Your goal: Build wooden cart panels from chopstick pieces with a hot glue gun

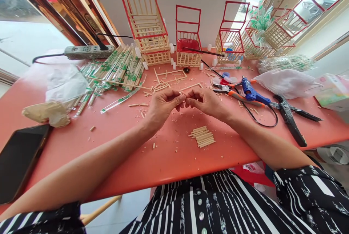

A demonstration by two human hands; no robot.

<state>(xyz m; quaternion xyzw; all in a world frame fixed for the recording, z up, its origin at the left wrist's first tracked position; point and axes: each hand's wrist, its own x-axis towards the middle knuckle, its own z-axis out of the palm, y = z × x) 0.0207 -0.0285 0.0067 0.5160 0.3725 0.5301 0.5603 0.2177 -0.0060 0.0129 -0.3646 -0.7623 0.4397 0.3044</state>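
Close together over the middle of the orange-red table, my left hand [166, 103] and my right hand [205, 101] meet at the fingertips. Both are closed in a pinch; whatever small thing lies between the fingers is mostly hidden. Just beyond them lie frames glued from thin wooden sticks [174, 77], among loose cut pieces. Nearer my body, below my right hand, is a neat row of short wooden sticks [203, 137]. To the right of that hand rest orange-handled pliers [240, 95] and a blue glue gun [252, 92].
Small stick-built carts with red rims [148, 37] stand along the wall. Wrapped chopsticks [117, 66], a power strip [88, 52] and a phone [23, 157] lie left. Black-handled cutters [290, 117], a cable and a white plastic bag [289, 83] are on the right.
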